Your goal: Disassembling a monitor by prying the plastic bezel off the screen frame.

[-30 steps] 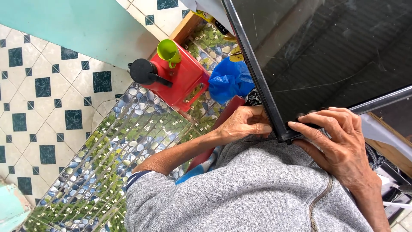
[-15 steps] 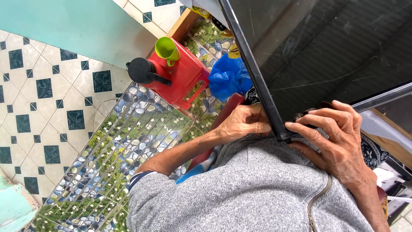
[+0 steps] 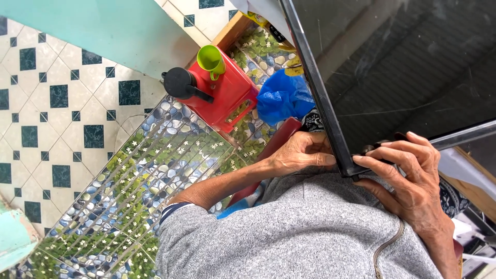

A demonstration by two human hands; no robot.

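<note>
My left hand (image 3: 302, 154) lies curled against the outer edge of the large flat black screen panel with its thin dark frame (image 3: 403, 77), thumb pressed to the frame near the bottom corner; my right hand (image 3: 408, 178) wraps that same corner from the other side, fingers (image 3: 398, 155) spread over the glass face and the palm under the lower rail; so both hands are closed on the panel, close together with only the corner between them. The panel stands on its corner against the grey fleece cloth (image 3: 310, 232) just below my hands and rises up and away from them.

I judge it stiff but fragile; the glass face looks smooth and slippery, with faint scratches; it is broad enough to be awkward and likely moderately heavy, so the frame edges and the corner are the places to grip, never the middle of the glass; flexing it would risk a crack.

Beyond my left hand sits a crumpled blue plastic bag (image 3: 283, 98); farther out a red plastic stool (image 3: 227, 95) carries a lime-green cup (image 3: 211, 58) and a black round-lidded jug (image 3: 178, 82), all on the pebble-patterned floor mat (image 3: 134, 196).

Against the frame a second earlier, my right fingers have crept a little further over the glass; the left hand holds its place; the view has shifted slightly.
</note>
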